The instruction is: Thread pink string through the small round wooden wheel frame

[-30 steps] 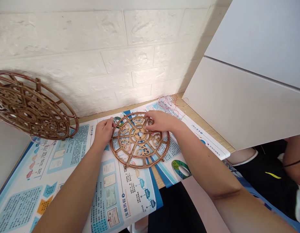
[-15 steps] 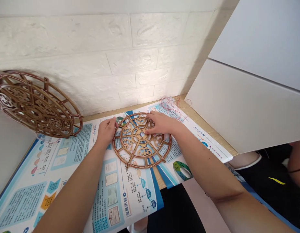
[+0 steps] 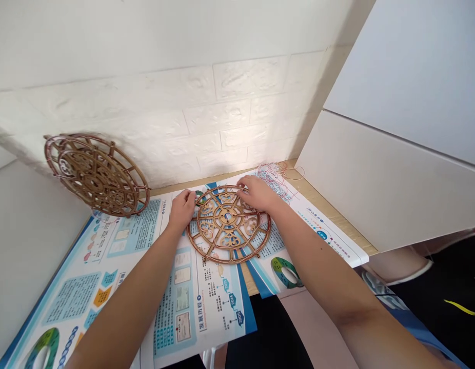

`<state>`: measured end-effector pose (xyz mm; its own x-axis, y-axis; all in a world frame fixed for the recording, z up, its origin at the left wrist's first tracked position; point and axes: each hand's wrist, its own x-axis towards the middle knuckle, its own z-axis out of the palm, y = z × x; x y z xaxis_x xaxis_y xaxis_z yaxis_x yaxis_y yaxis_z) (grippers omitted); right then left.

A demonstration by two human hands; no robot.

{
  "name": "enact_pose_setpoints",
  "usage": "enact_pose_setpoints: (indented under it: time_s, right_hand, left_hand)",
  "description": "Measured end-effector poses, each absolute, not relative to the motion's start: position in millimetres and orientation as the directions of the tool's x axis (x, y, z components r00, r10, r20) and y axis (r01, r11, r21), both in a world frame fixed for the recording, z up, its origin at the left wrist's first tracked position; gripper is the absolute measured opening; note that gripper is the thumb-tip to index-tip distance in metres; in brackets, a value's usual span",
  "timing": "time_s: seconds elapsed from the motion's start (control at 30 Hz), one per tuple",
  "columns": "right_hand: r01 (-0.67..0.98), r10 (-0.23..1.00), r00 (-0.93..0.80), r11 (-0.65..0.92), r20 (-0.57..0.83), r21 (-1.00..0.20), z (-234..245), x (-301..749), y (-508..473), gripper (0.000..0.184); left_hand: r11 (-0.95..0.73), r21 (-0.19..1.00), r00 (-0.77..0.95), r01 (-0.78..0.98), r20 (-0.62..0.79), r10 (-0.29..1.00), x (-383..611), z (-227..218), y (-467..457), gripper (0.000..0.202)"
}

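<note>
Bright, even light recorded; soft shadows seen on white brick wall (image 3: 153,97); frame edges bowed; left hand (image 3: 181,210) and right hand (image 3: 258,193) rendered sharp

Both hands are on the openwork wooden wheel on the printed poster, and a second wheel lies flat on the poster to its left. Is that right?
No: the second wheel isn't lying flat. The head view shows it propped on edge against the white brick-pattern wall. The left hand and right hand are on the first wheel on the poster, as you said.

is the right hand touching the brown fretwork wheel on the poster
Touching. The head view shows the right hand resting on the upper right rim of the brown fretwork wheel.
</note>
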<state>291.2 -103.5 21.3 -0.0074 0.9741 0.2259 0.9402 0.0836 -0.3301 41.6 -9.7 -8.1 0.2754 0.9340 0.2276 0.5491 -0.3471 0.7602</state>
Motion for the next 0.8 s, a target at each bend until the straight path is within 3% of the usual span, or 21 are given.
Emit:
enact_pose_setpoints:
  time_s: [0.27,0.4,0.53,0.67,0.7,0.8]
  right_hand:
    - [0.929,0.961,0.132,-0.034,0.244,-0.369,5,306,-102,0.042]
    - [0.92,0.973,0.094,-0.004,0.209,-0.392,-3,313,-96,0.027]
    - [0.899,0.969,0.113,-0.005,0.22,-0.438,-9,317,-94,0.026]
    - [0.896,0.963,0.072,0.053,0.26,-0.441,-14,322,-92,0.029]
    - [0.897,0.961,0.068,0.058,0.267,-0.438,-15,323,-91,0.029]
    - [0.9,0.956,0.075,0.058,0.285,-0.432,-19,324,-88,0.03]
  left_hand:
    - [-0.403,0.727,0.316,0.556,0.264,0.911,40,-9,-14,0.024]
    - [-0.403,0.569,0.37,0.717,0.18,0.911,42,-3,-21,0.027]
    - [-0.401,0.447,0.389,0.8,0.122,0.913,45,17,-29,0.027]
    - [-0.418,0.436,0.361,0.797,0.21,0.909,58,50,-66,0.029]
    - [-0.491,0.473,0.384,0.732,0.308,0.87,64,56,-82,0.033]
    - [-0.584,0.551,0.456,0.596,0.366,0.811,83,56,-137,0.036]
